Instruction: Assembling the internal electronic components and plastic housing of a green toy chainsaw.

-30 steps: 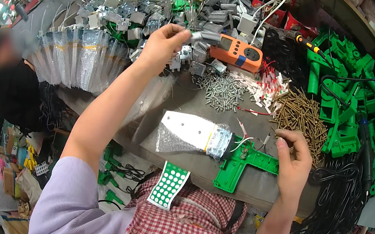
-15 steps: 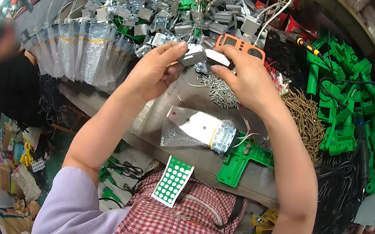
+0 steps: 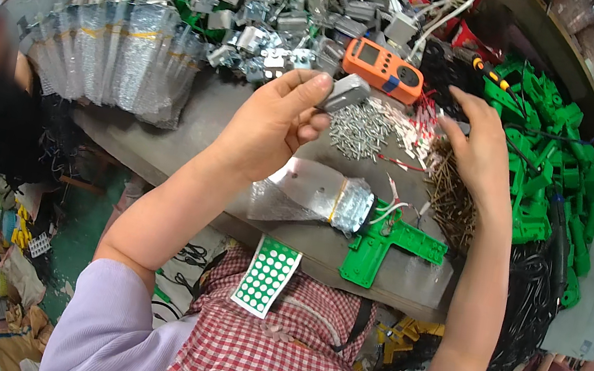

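- Head view: a bare grey worktable (image 3: pixel 208 111) crossed the room, heaped with metal parts (image 3: pixel 253 23) toward eleven o'clock and green plastic housings (image 3: pixel 535 227) between two and three.
- From where I stood, an orange meter (image 3: pixel 381 69) lay at one o'clock, with silver screws (image 3: pixel 355 134) just below it, brass-coloured screws (image 3: pixel 452 195) near three and black cable (image 3: pixel 523 314) coiled at four.
- Over at nine, another person (image 3: pixel 5 116) in black was beside the table.
- The left hand (image 3: pixel 277 116) had thumb and fingers pinched on a small grey block (image 3: pixel 348 94), raised between twelve and one.
- The right hand (image 3: pixel 480 148), at two, was loosely open, thumb and fingers apart above the brass-coloured screws; I couldn't tell whether it touched any.
- At the centre, a clear bubble-wrap sleeve (image 3: pixel 352 204), cinched by a yellow band, enclosed a white piece (image 3: pixel 313 184); an open green shell (image 3: pixel 363 258) carrying wires lay at its four-o'clock end.
- Similar wrapped sleeves (image 3: pixel 124 73) stood in a row at ten.
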Available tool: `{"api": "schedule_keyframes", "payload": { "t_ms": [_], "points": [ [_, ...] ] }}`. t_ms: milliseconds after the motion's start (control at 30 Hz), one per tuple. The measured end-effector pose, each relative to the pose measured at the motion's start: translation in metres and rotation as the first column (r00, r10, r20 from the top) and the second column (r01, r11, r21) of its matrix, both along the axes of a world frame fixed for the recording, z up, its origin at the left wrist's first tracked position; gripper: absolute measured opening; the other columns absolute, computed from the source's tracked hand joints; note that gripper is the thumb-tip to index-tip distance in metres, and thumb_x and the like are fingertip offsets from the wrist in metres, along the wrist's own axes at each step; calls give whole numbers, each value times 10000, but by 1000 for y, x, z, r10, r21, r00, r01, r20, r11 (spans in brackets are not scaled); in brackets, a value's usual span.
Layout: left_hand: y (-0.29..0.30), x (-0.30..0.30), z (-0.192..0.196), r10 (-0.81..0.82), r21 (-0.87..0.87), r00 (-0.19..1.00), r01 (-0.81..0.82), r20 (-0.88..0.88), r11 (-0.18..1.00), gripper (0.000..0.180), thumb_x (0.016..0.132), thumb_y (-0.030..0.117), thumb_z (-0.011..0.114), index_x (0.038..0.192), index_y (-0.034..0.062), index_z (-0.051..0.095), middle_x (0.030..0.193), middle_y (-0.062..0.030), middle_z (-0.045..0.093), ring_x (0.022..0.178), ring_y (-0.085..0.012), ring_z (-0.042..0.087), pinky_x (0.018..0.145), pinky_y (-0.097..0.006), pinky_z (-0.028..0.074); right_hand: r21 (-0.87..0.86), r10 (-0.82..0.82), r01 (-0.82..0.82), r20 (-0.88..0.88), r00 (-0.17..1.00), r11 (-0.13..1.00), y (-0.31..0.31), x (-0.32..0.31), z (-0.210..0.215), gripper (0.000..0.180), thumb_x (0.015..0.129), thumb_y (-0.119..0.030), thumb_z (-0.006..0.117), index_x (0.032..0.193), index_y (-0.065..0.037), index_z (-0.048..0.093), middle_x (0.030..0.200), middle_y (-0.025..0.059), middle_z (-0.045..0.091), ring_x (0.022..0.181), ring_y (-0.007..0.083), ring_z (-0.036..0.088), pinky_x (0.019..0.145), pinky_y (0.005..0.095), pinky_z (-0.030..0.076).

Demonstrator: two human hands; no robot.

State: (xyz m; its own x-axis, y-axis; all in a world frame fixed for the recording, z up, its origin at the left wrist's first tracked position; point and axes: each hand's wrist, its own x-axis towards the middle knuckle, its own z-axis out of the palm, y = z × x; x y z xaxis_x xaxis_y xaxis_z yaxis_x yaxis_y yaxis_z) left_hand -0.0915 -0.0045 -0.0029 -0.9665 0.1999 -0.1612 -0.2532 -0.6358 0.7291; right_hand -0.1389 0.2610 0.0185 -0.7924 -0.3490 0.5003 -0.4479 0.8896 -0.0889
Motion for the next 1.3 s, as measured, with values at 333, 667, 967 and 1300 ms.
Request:
{"api": "schedule_keyframes", "payload": {
  "t_ms": [333,667,967,1300],
  "points": [
    [35,35,-7,-426,-470,673,131,-605,873,503,794,-11,701,1192,13,394,1203,-154,501,970,-127,572,733,-242,522,-948,488,48,205,848,315,-44,127,-14,712,707,-245,823,1234,65,459,1216,144,543,1087,221,572,928,353,473],
    [3,32,-61,-719,-867,504,-403,-478,294,749,623,330,788,1255,48,502,1235,-138,500,1119,-346,507,929,-434,431,-894,459,297,431,777,335,-36,189,-89,470,741,88,690,1144,-18,472,1237,181,537,1132,245,555,959,358,458],
    [6,32,-75,-698,-867,558,-463,-448,186,808,574,299,774,1285,50,483,1238,-120,515,1129,-343,480,946,-453,396,-691,348,193,560,752,696,-32,186,-87,520,719,16,740,1166,-23,477,1192,178,597,1095,314,599,892,362,499],
    [6,29,-78,-691,-868,558,-449,-459,215,753,577,269,758,1249,41,508,1187,-113,536,1073,-329,509,898,-447,408,-556,329,39,546,771,830,-35,180,-72,611,690,78,730,1213,-10,428,1200,245,555,1083,348,589,869,392,508]
  ]
}}
